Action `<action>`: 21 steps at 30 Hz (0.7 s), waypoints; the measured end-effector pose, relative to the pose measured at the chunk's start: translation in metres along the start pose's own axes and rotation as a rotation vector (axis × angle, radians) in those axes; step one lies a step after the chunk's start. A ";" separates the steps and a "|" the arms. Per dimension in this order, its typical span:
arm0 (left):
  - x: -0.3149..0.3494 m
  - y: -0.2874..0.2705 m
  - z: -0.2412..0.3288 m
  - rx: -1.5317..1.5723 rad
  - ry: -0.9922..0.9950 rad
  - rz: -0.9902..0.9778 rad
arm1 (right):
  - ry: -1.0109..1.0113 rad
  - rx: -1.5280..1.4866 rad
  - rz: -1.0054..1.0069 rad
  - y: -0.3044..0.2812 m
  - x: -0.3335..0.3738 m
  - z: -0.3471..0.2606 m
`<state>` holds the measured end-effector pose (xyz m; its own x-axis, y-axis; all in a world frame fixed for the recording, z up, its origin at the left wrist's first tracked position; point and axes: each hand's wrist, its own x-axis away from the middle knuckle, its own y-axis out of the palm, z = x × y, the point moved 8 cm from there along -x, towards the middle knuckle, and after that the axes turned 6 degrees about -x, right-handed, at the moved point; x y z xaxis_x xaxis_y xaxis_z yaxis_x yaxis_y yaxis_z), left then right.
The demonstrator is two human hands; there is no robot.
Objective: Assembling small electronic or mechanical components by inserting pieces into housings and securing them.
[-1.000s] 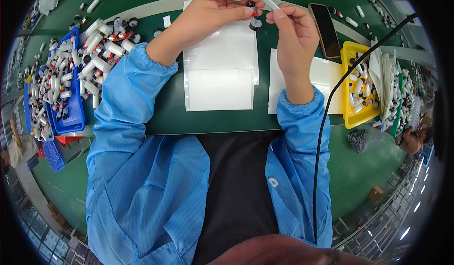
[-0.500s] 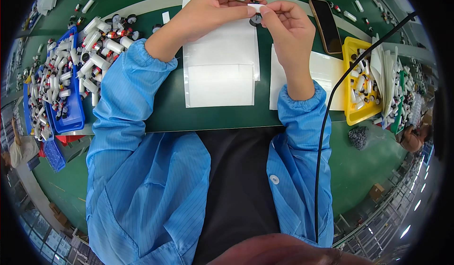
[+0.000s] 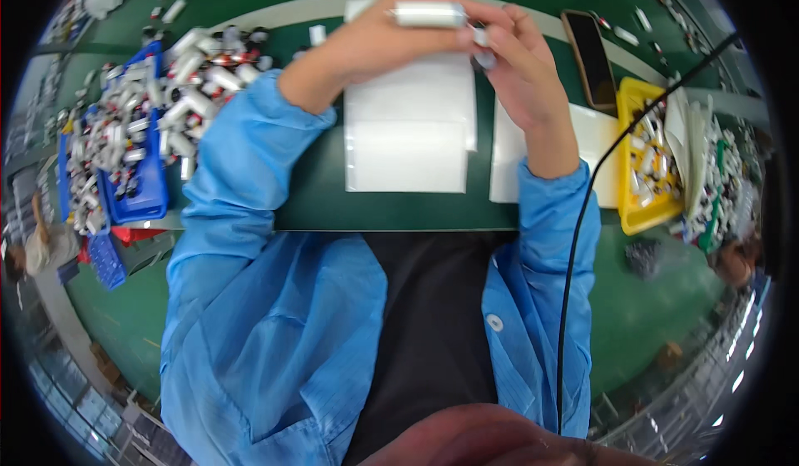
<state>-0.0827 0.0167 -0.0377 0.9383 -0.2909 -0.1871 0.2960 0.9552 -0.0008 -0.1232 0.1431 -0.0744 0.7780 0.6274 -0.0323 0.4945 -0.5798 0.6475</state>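
Note:
Both my hands meet above the far part of the white sheets (image 3: 405,156), with some blur from motion. Along the fingers of my left hand (image 3: 374,43) lies a white cylinder (image 3: 429,14) with a thin pin at its left end. The left fingers close around it. My right hand (image 3: 528,79) has thumb and fingers pinched at a small white piece (image 3: 481,38), which the left fingertips also touch. A small dark round part (image 3: 486,60) hangs just beneath it, partly hidden by the right fingers.
At left, a blue tray (image 3: 150,204) and a heap of white cylinders (image 3: 196,104) with red and black ends. To the right stand a phone (image 3: 588,58), more white sheets (image 3: 595,146) and a yellow tray (image 3: 649,219) of parts. A black cable (image 3: 587,195) crosses the right side.
The whole view has shifted, so the table appears farther right. Both hands have come slightly nearer to me, and the right fingers now cover more of the dark part.

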 end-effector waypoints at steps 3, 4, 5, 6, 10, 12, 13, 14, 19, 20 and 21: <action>0.010 -0.009 0.024 -0.169 0.043 -0.005 | 0.000 0.069 -0.015 0.016 0.003 0.002; 0.011 -0.014 0.038 -0.219 0.060 0.029 | -0.067 0.120 0.106 0.013 0.006 -0.003; 0.011 -0.024 0.044 -0.049 -0.012 0.037 | -0.167 0.224 0.123 -0.006 0.010 -0.008; 0.012 -0.042 0.054 -0.234 -0.040 0.085 | -0.212 0.265 0.157 -0.005 0.014 -0.014; 0.024 -0.179 0.082 -0.999 -0.150 0.335 | -0.124 0.511 0.150 0.019 0.022 -0.002; 0.040 -0.261 0.070 -1.375 -0.425 0.349 | -0.130 0.622 0.100 0.028 0.022 0.007; 0.050 -0.297 0.053 -1.465 -0.579 0.267 | -0.174 0.716 0.059 0.033 0.021 0.007; 0.060 -0.330 0.038 -1.546 -0.731 0.183 | -0.221 0.814 0.022 0.042 0.023 0.004; 0.014 -0.423 -0.008 -1.769 -0.554 0.307 | -0.291 0.941 0.021 0.043 0.024 -0.007; 0.005 -0.433 -0.023 -1.792 -0.508 0.360 | -0.295 0.930 0.017 0.036 0.020 -0.003; 0.015 -0.455 -0.035 -1.858 -0.485 0.379 | -0.288 0.928 0.010 0.030 0.018 0.000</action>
<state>-0.2099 -0.4204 -0.0745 0.9552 0.2305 -0.1854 -0.1205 -0.2693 -0.9555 -0.0938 0.1371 -0.0555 0.7876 0.5410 -0.2950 0.5008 -0.8409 -0.2049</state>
